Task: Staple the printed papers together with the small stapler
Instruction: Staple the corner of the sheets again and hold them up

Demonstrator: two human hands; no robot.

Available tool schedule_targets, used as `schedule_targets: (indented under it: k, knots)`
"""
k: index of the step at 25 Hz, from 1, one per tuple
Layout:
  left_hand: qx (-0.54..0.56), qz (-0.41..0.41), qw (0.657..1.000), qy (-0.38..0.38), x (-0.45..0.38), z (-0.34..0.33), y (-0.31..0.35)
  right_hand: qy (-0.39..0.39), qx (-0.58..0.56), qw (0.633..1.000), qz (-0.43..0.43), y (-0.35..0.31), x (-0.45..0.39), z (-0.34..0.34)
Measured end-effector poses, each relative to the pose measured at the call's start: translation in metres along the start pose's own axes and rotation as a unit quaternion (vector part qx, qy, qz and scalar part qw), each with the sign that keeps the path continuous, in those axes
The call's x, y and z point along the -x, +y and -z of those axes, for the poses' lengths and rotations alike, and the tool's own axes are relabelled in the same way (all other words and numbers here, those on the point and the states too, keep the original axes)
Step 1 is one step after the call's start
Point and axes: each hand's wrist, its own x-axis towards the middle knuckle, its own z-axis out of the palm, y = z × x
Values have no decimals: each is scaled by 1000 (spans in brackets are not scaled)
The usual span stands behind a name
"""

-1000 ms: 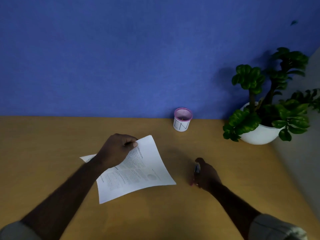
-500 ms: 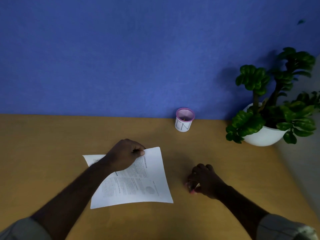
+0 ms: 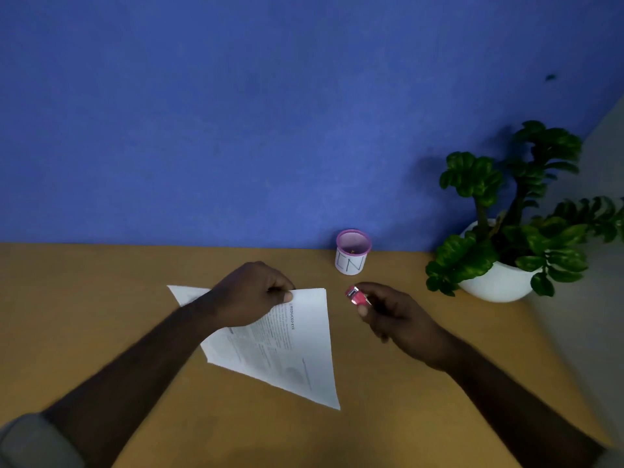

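Note:
The printed papers (image 3: pixel 297 346) are white sheets with black text, tilted up off the wooden desk (image 3: pixel 101 298). My left hand (image 3: pixel 250 295) pinches their top edge near the upper corner. A small pink stapler (image 3: pixel 357 296) sits in my right hand (image 3: pixel 395 315), its metal nose pointing left toward the papers' top right corner, a short gap away. Part of a sheet (image 3: pixel 189 293) pokes out behind my left hand.
A small white cup with a pink rim (image 3: pixel 353 253) stands at the back of the desk by the blue wall. A green plant in a white pot (image 3: pixel 496 278) occupies the back right corner. A grey surface runs along the right side.
My right hand has lifted the stapler off the desk and brought it up toward the papers. My left hand has turned the papers, raising their top edge.

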Motion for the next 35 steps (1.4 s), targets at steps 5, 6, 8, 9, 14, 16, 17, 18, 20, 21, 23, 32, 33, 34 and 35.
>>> schedule_targets:
  k: [5, 6, 8, 9, 14, 16, 17, 18, 20, 21, 23, 32, 33, 34, 35]
  knots:
    - [-2, -34, 999, -11, 4, 9, 35, -31, 62, 993, 94, -32, -3, 9]
    - [-1, -36, 999, -11, 5, 10, 40, -37, 71, 992, 99, -35, -4, 9]
    - [-6, -42, 999, -12, 6, 12, 49, -38, 83, 991, 101, -41, -3, 9]
    - [-10, -46, 999, -15, 7, 12, 53, -39, 85, 990, 103, -43, -3, 9]
    - [-27, -52, 998, -13, 8, 9, 65, -70, 74, 991, 84, -49, -6, 6]
    - [-38, -51, 998, -12, 8, 7, 68, -76, 93, 990, 72, -50, -8, 5]
    - [-43, -52, 998, -13, 8, 7, 69, -76, 105, 989, 69, -50, -8, 5]
    - [-46, -54, 997, -13, 8, 6, 69, -74, 113, 988, 68, -50, -9, 6]
    - [-56, -57, 997, -14, 7, 5, 70, -66, 126, 988, 66, -51, -9, 6]
    - [-58, -56, 997, -14, 6, 5, 69, -62, 132, 987, 67, -51, -9, 6]
    - [-57, -55, 997, -16, 4, 5, 68, -52, 139, 986, 79, -50, -10, 6]
    - [-45, -53, 997, -37, -1, 3, 69, -44, 172, 978, 109, -45, -9, 8]
    - [-41, -54, 997, -39, -2, 2, 69, -39, 192, 974, 118, -44, -9, 8]
    - [-40, -55, 997, -39, -3, 1, 70, -30, 209, 969, 126, -42, -8, 7]
    - [-40, -55, 997, -39, -4, 0, 70, -18, 219, 967, 131, -41, -8, 6]
